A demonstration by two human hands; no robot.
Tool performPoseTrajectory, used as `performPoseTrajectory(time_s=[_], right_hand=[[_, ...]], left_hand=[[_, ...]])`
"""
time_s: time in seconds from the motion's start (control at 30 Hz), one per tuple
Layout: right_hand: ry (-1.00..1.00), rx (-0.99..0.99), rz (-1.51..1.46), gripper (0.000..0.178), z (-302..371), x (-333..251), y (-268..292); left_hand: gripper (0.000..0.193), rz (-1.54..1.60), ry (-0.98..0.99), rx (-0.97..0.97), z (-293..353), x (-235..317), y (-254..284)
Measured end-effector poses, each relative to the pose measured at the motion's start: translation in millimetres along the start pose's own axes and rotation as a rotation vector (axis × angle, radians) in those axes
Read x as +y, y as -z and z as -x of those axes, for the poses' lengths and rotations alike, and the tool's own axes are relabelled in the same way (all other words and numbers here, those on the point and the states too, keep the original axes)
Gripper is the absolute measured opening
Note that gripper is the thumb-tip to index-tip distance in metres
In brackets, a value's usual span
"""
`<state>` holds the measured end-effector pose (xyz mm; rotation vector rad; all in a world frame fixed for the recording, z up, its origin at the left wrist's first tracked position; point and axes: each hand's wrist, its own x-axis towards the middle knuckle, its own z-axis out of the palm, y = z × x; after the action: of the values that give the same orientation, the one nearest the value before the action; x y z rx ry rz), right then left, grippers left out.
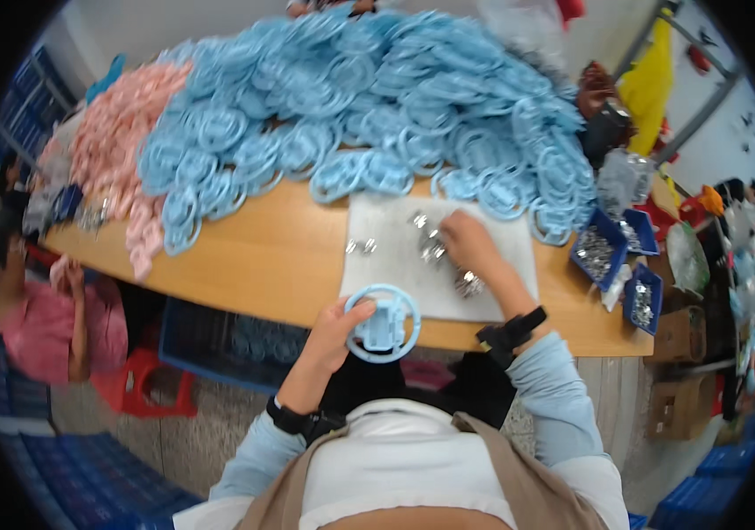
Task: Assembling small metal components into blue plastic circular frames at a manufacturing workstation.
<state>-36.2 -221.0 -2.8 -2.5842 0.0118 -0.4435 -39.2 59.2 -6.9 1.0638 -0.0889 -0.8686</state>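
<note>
My left hand (332, 334) grips a light-blue ring-shaped plastic part (384, 325) by its left rim, near the table's front edge. Inside the ring is a blocky moulded centre. On a white board (386, 276), my right hand (470, 244) reaches down with its fingers drawn together beside a cluster of small shiny metal pieces (430, 247). Whatever those fingertips hold, if anything, is hidden. More metal pieces (468, 283) lie under my right wrist, and a few others (361, 246) sit apart on the board's left side.
A big heap of light-blue plastic parts (351, 88) covers the table's far side, with pink parts (121, 132) at left. Blue bins (596, 252) of metal pieces stand at right. A person in pink (60, 327) sits at left by a red stool (143, 384).
</note>
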Motion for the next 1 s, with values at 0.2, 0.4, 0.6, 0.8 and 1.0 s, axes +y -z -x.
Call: performPoseTrajectory(time_s=[0.2, 0.4, 0.6, 0.8, 1.0], right_hand=[[0.206, -0.483, 0.192, 0.006, 28.7, -83.3, 29.9], [0.25, -0.51, 0.03, 0.009, 31.4, -96.7, 11.3], [-0.189, -0.129, -0.294, 0.016, 44.2, -57.3, 21.1], [-0.244, -0.086, -0.352, 0.013, 64.1, -69.3, -4.8], [-0.072, -0.11, -0.228, 0.008, 62.7, -79.2, -11.6]], left_hand=[[0.026, -0.163, 0.116, -0.134, 28.6, -4.2, -8.8], [0.026, -0.178, 0.101, -0.156, 36.2, -7.6, -10.0], [0.022, -0.112, 0.066, 0.051, 29.3, 5.4, 0.6], [0.027, -0.093, -0.085, 0.138, 11.7, 3.6, -2.9], [0.026, -0.217, -0.047, 0.082, 9.6, 3.5, -2.5]])
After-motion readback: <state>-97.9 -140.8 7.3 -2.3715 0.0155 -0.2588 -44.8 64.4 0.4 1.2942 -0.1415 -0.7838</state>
